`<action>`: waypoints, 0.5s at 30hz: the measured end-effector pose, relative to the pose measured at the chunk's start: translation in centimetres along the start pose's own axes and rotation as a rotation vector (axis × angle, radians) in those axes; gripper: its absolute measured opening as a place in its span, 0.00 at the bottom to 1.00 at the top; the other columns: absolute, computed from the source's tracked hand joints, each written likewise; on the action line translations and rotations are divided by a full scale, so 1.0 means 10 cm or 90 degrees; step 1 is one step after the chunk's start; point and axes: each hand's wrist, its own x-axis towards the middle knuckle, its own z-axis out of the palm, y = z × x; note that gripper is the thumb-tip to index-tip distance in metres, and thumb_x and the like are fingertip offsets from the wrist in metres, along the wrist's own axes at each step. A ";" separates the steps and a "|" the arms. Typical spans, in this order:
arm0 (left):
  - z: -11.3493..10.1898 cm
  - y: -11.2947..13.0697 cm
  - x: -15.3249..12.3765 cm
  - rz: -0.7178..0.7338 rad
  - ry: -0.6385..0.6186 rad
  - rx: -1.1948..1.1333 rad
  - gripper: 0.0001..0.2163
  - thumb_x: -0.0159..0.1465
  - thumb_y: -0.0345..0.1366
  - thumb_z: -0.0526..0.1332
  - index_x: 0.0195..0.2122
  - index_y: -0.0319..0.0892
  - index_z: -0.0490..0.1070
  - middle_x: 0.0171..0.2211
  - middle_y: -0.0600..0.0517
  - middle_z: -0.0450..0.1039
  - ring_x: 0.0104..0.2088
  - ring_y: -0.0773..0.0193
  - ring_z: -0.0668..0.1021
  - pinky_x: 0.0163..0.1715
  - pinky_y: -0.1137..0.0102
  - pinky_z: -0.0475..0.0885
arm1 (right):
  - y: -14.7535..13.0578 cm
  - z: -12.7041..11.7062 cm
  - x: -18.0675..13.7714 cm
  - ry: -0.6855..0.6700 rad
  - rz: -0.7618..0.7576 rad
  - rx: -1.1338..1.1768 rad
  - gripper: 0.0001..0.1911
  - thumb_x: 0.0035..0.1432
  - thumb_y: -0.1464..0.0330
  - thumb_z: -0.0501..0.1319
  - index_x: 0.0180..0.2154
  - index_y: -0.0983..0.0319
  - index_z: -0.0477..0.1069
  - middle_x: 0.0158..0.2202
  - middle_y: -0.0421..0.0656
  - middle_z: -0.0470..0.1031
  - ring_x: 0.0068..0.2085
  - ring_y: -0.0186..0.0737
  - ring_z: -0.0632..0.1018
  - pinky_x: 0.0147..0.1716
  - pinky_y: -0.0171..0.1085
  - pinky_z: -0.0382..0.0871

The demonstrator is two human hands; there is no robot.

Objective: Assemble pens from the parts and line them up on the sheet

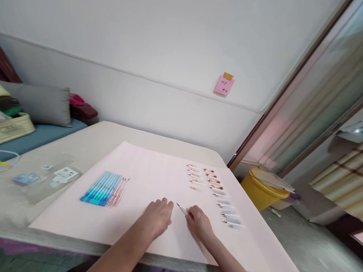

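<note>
Both my hands rest on a large pale pink sheet that covers the table. My right hand is closed in a pinch on a thin white pen refill whose dark tip points up and left. My left hand lies beside it, palm down, fingers curled loosely on the sheet, holding nothing that I can see. A row of blue pens lies to the left. Two columns of small pen parts lie to the right of my hands.
Clear plastic packaging with labels lies on the bare grey table at left. A yellow bucket stands on the floor past the table's right edge. A pink note sticks to the wall. Cushions and a basket sit far left.
</note>
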 end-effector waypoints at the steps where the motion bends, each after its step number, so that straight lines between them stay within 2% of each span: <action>1: -0.06 0.01 -0.01 -0.003 0.007 -0.027 0.14 0.56 0.30 0.55 0.44 0.39 0.67 0.42 0.41 0.69 0.43 0.50 0.72 0.40 0.59 0.65 | 0.01 -0.01 0.00 0.004 0.004 0.014 0.08 0.54 0.74 0.52 0.25 0.61 0.66 0.31 0.42 0.70 0.33 0.36 0.71 0.32 0.31 0.58; 4: -0.14 0.04 0.03 -0.022 0.041 -0.187 0.17 0.58 0.33 0.53 0.48 0.40 0.65 0.46 0.41 0.68 0.49 0.51 0.69 0.46 0.59 0.62 | 0.03 -0.06 0.04 0.004 0.033 0.070 0.08 0.53 0.73 0.52 0.24 0.61 0.65 0.29 0.41 0.70 0.30 0.35 0.70 0.29 0.32 0.57; 8: 0.00 0.08 0.21 -0.142 0.052 -0.589 0.22 0.58 0.37 0.54 0.54 0.43 0.59 0.50 0.42 0.66 0.48 0.56 0.71 0.46 0.62 0.63 | 0.04 -0.18 0.11 -0.003 0.057 0.227 0.07 0.52 0.70 0.54 0.23 0.61 0.63 0.22 0.37 0.67 0.26 0.34 0.69 0.26 0.31 0.58; 12: 0.32 0.16 0.38 -0.358 0.021 -1.015 0.17 0.55 0.38 0.59 0.46 0.41 0.63 0.41 0.45 0.70 0.41 0.60 0.75 0.39 0.67 0.68 | -0.04 -0.20 0.09 -0.052 0.081 0.419 0.09 0.53 0.68 0.54 0.21 0.61 0.62 0.17 0.34 0.61 0.20 0.31 0.67 0.21 0.29 0.57; 15: 0.57 0.26 0.43 -0.480 -0.002 -1.169 0.11 0.54 0.37 0.61 0.37 0.39 0.65 0.32 0.48 0.71 0.32 0.64 0.76 0.32 0.69 0.70 | -0.17 -0.16 0.02 -0.091 0.079 0.481 0.08 0.53 0.68 0.55 0.23 0.61 0.64 0.16 0.33 0.62 0.19 0.30 0.67 0.20 0.29 0.57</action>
